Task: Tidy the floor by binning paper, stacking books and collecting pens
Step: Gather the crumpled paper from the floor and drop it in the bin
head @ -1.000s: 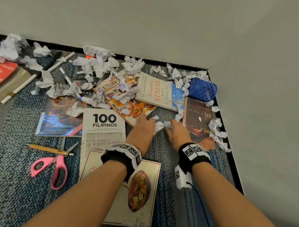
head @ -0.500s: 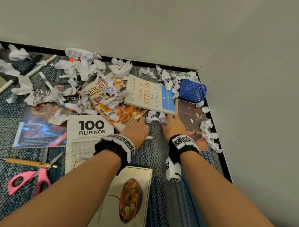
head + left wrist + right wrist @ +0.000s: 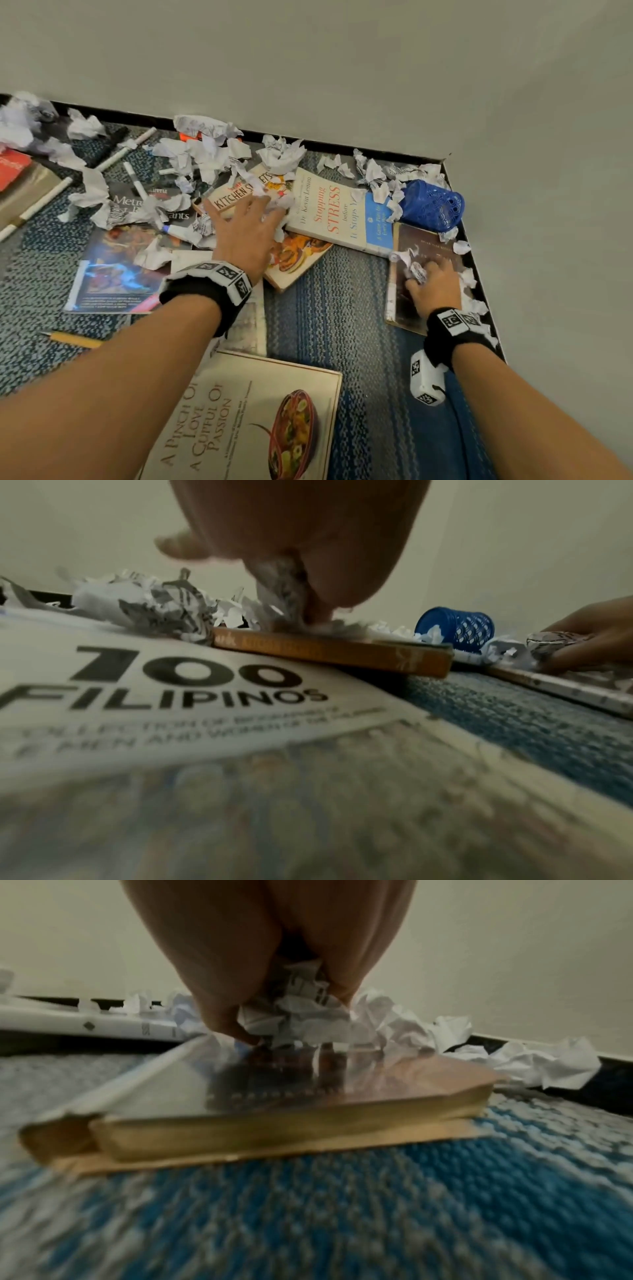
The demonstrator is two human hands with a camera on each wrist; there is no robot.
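Observation:
Crumpled paper scraps [image 3: 209, 154] litter the blue carpet and the books along the wall. My left hand [image 3: 263, 212] lies on the Kitchen Secrets book [image 3: 233, 198], fingers down on scraps; in the left wrist view a wad of crumpled paper [image 3: 284, 588] is held in its palm. My right hand [image 3: 428, 274] rests on a dark brown book [image 3: 404, 301] by the corner and grips crumpled paper [image 3: 301, 1015]. A blue mesh pen cup [image 3: 433, 205] lies on its side in the corner. White markers [image 3: 137, 181] lie among the paper at the left.
The Stopping Stress book [image 3: 332, 212] lies between my hands. Under my left wrist is the 100 Filipinos book [image 3: 171, 683], with a cookbook [image 3: 239, 411] nearest me. A magazine [image 3: 113, 270] and a pencil [image 3: 73, 339] lie at the left. Walls close off the far and right sides.
My hands have parted from the carpet strip between the books. The left went forward onto the Kitchen Secrets book, the right went right onto the dark book, carrying paper scraps.

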